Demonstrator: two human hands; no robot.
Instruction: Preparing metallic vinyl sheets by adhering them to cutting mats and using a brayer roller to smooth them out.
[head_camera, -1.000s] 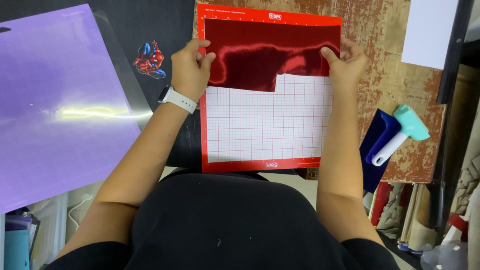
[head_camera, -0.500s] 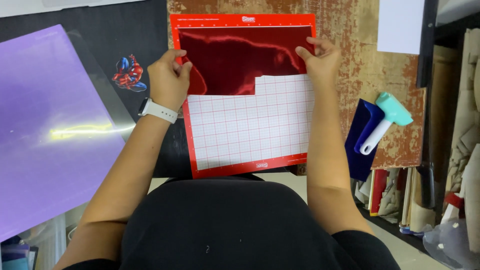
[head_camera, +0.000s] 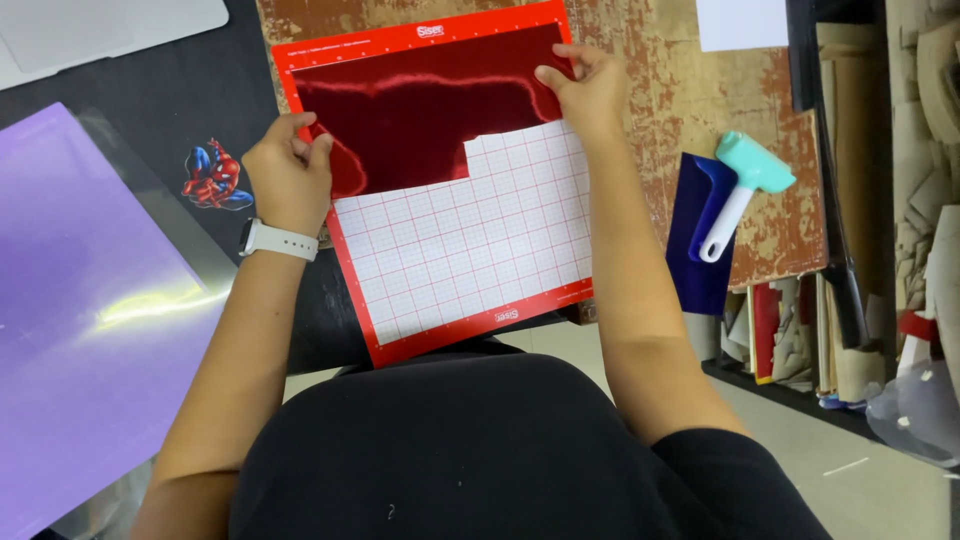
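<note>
- The left hand (head_camera: 290, 170) is curled at the lower left corner of a shiny dark red sheet (head_camera: 420, 115), its fingers bent over and pinching the sheet's edge, which bulges up a little there. A white watch (head_camera: 278, 241) sits on that wrist.
- The right hand (head_camera: 585, 85) rests at the sheet's right edge near the top, fingers folded down onto the corner; they press or grip the sheet there, though I cannot tell how much of it is between the fingers.
- The red sheet lies across the upper half of a red-framed cutting mat (head_camera: 465, 250) with a white grid. Its lower edge steps down on the left, so more of the grid shows on the right side.
- The mat sits tilted on the work surface, its lower edge hanging over the front towards the person's black shirt (head_camera: 500, 450).
- To the left, a large purple sheet (head_camera: 90, 330) with a clear film over it lies on a black mat (head_camera: 170, 90), and a small red and blue figure sticker (head_camera: 215, 177) is just beside the left hand.
- To the right, on the worn wooden table (head_camera: 660, 60), a teal roller with a white handle (head_camera: 742, 190) lies across a dark blue scraper (head_camera: 697, 235), well apart from the right hand.
- A white paper (head_camera: 740, 22) lies at the top right.
</note>
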